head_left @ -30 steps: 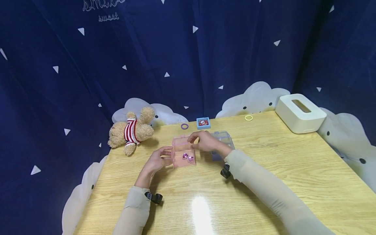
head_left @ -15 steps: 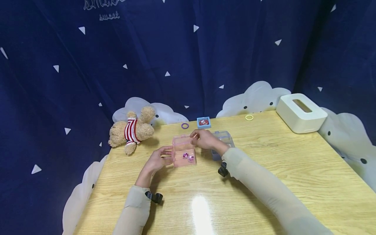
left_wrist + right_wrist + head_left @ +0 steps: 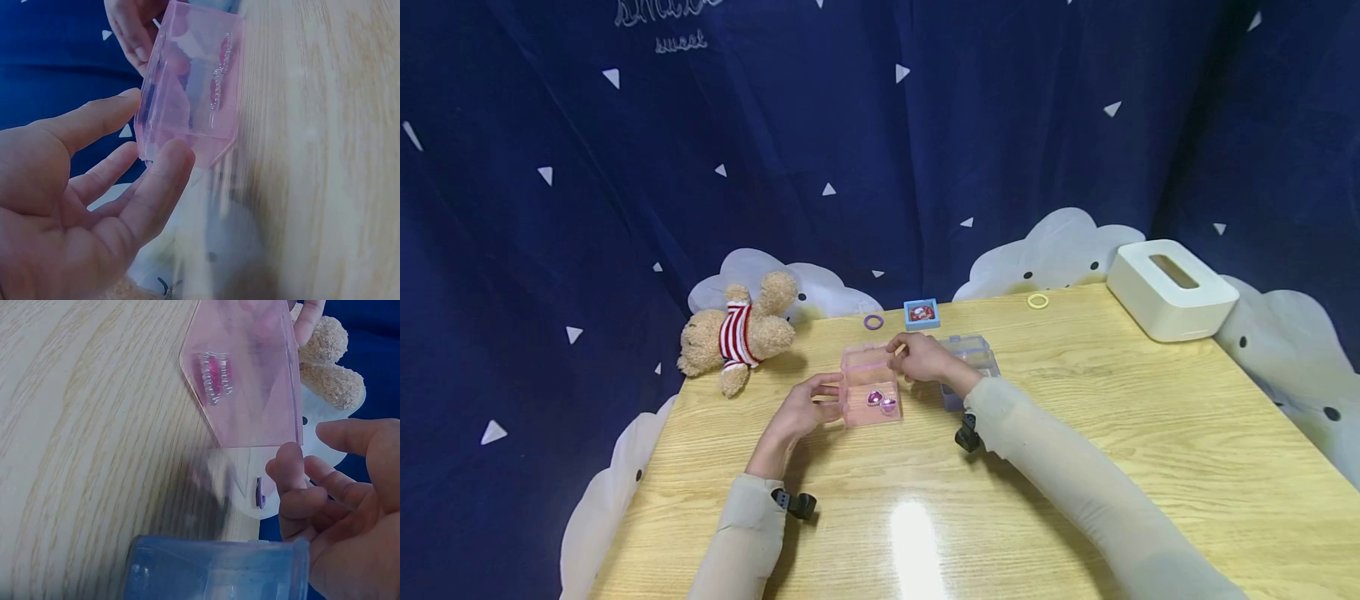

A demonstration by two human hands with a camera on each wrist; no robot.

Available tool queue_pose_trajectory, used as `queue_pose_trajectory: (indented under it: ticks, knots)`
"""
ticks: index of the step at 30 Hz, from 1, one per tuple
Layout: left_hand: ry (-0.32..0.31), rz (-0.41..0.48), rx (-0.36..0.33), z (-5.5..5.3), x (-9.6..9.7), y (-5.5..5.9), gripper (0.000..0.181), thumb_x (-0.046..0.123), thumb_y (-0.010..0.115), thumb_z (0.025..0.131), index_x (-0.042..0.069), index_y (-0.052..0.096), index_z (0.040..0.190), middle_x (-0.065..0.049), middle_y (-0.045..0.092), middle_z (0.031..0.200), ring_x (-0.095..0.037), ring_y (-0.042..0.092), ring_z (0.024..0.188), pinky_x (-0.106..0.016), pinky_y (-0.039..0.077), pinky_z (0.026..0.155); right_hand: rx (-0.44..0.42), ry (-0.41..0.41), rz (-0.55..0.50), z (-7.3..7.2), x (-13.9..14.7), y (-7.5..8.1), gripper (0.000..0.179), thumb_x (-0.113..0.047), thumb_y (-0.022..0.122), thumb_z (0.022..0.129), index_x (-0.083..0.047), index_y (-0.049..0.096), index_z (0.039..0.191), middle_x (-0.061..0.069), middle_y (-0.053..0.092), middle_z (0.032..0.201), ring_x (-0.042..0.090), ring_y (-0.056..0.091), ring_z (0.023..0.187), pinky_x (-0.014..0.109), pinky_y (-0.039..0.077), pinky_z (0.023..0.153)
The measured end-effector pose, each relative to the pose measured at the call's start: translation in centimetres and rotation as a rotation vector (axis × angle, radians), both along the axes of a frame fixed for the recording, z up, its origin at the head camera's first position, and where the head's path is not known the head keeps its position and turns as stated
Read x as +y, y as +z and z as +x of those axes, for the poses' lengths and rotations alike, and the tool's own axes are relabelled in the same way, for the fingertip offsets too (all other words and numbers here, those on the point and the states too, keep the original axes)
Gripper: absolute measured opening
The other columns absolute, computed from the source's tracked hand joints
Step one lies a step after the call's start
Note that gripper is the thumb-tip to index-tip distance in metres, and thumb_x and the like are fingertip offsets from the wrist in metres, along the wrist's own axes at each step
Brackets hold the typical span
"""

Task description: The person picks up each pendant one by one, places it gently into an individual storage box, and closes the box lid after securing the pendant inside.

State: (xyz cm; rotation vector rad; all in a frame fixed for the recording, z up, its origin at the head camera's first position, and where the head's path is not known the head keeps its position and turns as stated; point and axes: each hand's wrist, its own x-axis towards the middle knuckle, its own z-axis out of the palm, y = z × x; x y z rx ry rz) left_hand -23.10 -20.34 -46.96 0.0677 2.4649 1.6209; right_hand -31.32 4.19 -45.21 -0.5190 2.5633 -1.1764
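A translucent pink plastic box (image 3: pixel 871 417) stands on the table, with two pink, clear-rimmed gem pieces (image 3: pixel 882 401) visible in it. My left hand (image 3: pixel 807 408) is at its left side, fingers spread, fingertips right at the box's wall and rim in the left wrist view. The right hand (image 3: pixel 921 357) hovers by the box's back right corner. Its thumb and loosely bent fingers (image 3: pixel 290 464) show nothing between them, one fingertip close to the corner. A translucent blue box (image 3: pixel 212 569) stands below the right hand, partly hidden by the wrist in the head view.
Behind the boxes lie a purple ring (image 3: pixel 873 322), a small light-blue tray (image 3: pixel 922 315) with a red-and-white item, and a yellow ring (image 3: pixel 1037 301). A teddy bear (image 3: pixel 737 333) lies at the left. At the back right stands a white tissue box (image 3: pixel 1172 292).
The right hand has drawn slightly back to the right from above the pink box to its corner, its fingers closer together. The left hand stays at the box's left side.
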Motion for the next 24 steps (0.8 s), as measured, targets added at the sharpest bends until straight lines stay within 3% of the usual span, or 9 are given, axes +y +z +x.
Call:
queue_pose_trajectory:
  ticks: [10,17,24]
  knots:
    - [-0.003,-0.035,-0.006,-0.18,0.15,0.33,0.058,-0.005,0.069,0.088,-0.005,0.048,0.142,-0.036,0.057,0.129,-0.042,0.062,0.112,-0.032,0.058,0.082,-0.007,-0.017,-0.039,-0.18,0.12,-0.22,0.033,-0.016,0.058,0.098,-0.001,0.059,0.128,0.01,0.071,0.098,0.024,0.07,0.071,0.025,0.052,0.06]
    - [0.005,-0.051,0.015,-0.02,-0.03,0.22,0.056,-0.001,0.072,0.087,-0.001,0.052,0.14,-0.032,0.061,0.124,-0.034,0.065,0.106,-0.03,0.058,0.081,-0.014,-0.064,-0.094,-0.44,0.04,-0.44,0.031,-0.016,0.061,0.098,-0.002,0.06,0.125,0.014,0.073,0.101,0.035,0.072,0.08,0.025,0.053,0.059]
    - [0.005,-0.058,0.009,-0.17,-0.11,0.22,0.056,-0.001,0.072,0.087,-0.001,0.053,0.14,-0.031,0.063,0.123,-0.029,0.066,0.102,-0.026,0.057,0.078,0.016,-0.12,-0.109,-0.6,-0.03,-0.7,0.027,-0.017,0.064,0.096,-0.006,0.059,0.12,0.012,0.076,0.098,0.037,0.072,0.08,0.027,0.055,0.057]
